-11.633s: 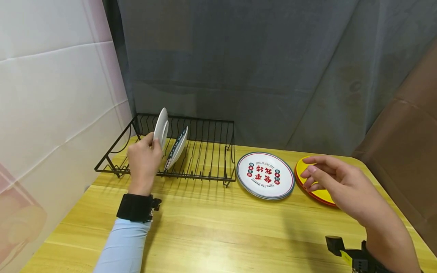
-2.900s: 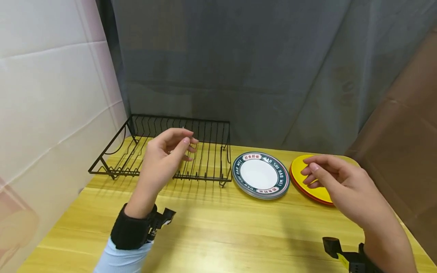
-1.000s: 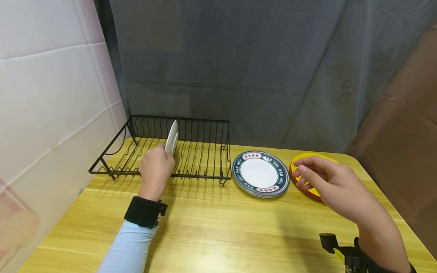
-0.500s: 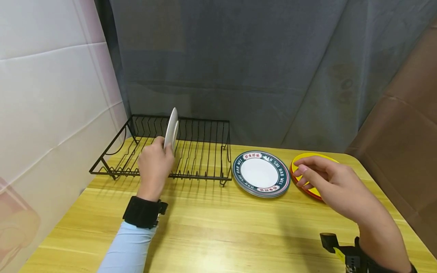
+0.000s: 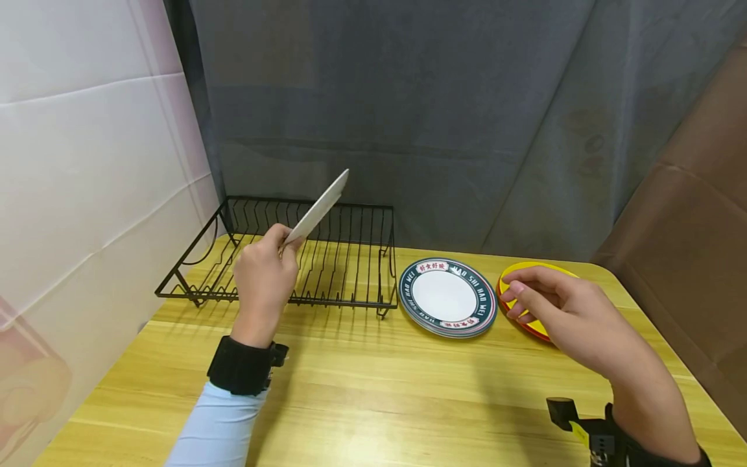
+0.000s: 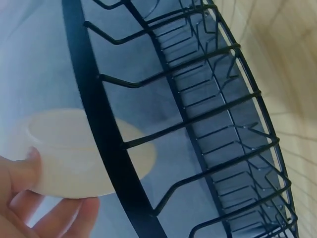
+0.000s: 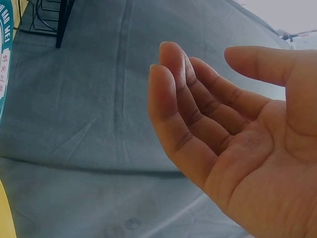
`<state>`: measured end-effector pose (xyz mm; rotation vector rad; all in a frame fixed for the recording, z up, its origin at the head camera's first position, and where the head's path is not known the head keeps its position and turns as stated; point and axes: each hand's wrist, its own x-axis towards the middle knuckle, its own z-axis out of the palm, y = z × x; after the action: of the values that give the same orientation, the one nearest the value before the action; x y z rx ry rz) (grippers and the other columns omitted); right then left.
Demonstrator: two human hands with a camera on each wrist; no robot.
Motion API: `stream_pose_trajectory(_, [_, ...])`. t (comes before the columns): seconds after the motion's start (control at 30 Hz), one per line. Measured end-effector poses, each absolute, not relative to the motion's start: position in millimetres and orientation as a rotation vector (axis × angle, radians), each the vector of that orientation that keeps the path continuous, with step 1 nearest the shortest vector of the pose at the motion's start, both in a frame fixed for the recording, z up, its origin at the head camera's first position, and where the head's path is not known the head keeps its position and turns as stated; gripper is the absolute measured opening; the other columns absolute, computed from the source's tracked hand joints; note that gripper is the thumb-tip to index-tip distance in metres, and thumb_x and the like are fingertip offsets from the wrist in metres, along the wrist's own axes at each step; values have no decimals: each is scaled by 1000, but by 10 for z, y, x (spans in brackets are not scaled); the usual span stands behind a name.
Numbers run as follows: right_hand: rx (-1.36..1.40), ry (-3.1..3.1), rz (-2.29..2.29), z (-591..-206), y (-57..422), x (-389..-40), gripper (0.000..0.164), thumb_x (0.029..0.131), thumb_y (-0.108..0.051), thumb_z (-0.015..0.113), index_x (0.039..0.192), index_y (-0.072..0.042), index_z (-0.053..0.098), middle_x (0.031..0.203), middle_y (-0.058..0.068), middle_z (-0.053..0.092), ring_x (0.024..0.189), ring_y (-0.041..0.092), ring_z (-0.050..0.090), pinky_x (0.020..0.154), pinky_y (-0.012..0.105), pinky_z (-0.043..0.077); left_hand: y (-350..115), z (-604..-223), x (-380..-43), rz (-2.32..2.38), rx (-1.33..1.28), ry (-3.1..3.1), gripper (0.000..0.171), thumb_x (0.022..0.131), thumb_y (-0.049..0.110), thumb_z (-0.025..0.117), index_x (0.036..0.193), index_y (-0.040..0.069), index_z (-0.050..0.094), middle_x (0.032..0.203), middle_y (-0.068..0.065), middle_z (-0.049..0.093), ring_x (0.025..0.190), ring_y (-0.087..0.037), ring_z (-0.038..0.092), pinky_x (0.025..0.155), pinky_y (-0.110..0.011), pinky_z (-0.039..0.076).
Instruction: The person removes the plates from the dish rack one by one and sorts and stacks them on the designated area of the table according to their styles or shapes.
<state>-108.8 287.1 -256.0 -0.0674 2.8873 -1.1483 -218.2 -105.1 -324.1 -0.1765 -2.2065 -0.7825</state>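
Note:
My left hand pinches a white plate by its near edge, above the black wire dish rack. The plate is tilted, its far edge raised to the right and seen nearly edge-on in the head view. In the left wrist view the plate's pale underside with its foot ring shows behind the rack's front rail, thumb on one side and fingers on the other. My right hand hovers over the yellow plate, holding nothing, fingers loosely bent as the right wrist view shows.
Right of the rack lies a stack of white plates with dark green patterned rims. The yellow plate sits over a red rim, partly hidden by my right hand. A grey cloth hangs behind the wooden table.
My left hand has lifted the plate out of the rack and tipped it to the right. Compared with the oldest frame, the stack's top plate shows a different pattern. My right hand barely moves.

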Motion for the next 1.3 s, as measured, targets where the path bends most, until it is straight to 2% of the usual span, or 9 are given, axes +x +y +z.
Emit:
stream_pose_trajectory(0.07, [-66,2907,-1118,-2563,2878,-1090,41,110,-45,56,139,-16,64,122,7,74,93,8,71,72,23,62,-1042,-3246,-2184,-738,-205,-2174,18,101,19,74,102,1,73,75,-20,75,46,-27,46,46,-32,25])
stream_pose_trajectory(0.2, [-79,2953,-1065,-2575,2896,-1093,42,111,-41,55,141,-12,64,123,8,74,93,7,72,77,16,59,-1028,-3251,-2200,-646,-290,-2072,17,99,16,75,101,-1,75,87,-20,81,56,-35,69,42,-41,43])
stream_pose_trajectory(0.27, [-79,2959,-1065,-2577,2900,-1094,43,112,-39,54,143,-10,63,124,8,74,93,7,72,78,13,57,-1021,-3239,-2204,-608,-345,-2009,17,100,16,75,102,-1,76,94,-20,82,71,-38,78,48,-46,56])
stream_pose_trajectory(0.37, [-74,2957,-1082,-2579,2892,-1107,43,112,-37,54,143,-9,62,124,9,73,91,6,71,78,13,57,-1003,-3210,-2206,-560,-431,-1897,14,100,13,74,101,0,79,99,-18,83,84,-37,81,59,-47,65])
stream_pose_trajectory(0.57, [-219,2932,-1285,-2606,2901,-1135,37,113,-27,53,142,-5,61,115,4,74,88,11,75,78,18,63,-908,-3114,-2155,-461,-536,-1671,12,97,-5,71,95,2,81,96,-12,84,89,-33,82,62,-44,65])
stream_pose_trajectory(0.73, [-400,2785,-1577,-2610,2906,-1126,30,114,-21,50,139,-7,61,110,-1,78,85,24,77,77,29,68,-783,-3029,-2024,-390,-650,-1585,10,95,-5,73,93,3,80,98,-11,84,93,-34,82,69,-46,67])
stream_pose_trajectory(0.9, [-447,2500,-1816,-2626,2872,-1142,32,115,-21,48,144,-12,59,116,7,79,77,32,73,66,37,67,-631,-2980,-1866,-319,-784,-1586,13,95,-3,72,96,6,82,101,-8,84,98,-31,82,75,-44,68])
stream_pose_trajectory(1.03, [-526,2278,-1984,-2662,2899,-1150,37,117,-19,37,149,-13,55,116,7,77,71,29,70,56,37,63,-507,-2969,-1741,-275,-890,-1598,13,100,6,71,102,9,84,106,-4,84,104,-26,81,79,-38,68])
stream_pose_trajectory(1.3, [-614,1961,-2186,-2684,3009,-1136,39,118,-14,28,142,-3,57,89,11,78,54,18,67,48,25,59,-359,-2986,-1665,-212,-1090,-1515,10,102,17,73,107,13,81,115,0,83,112,-23,79,83,-35,68])
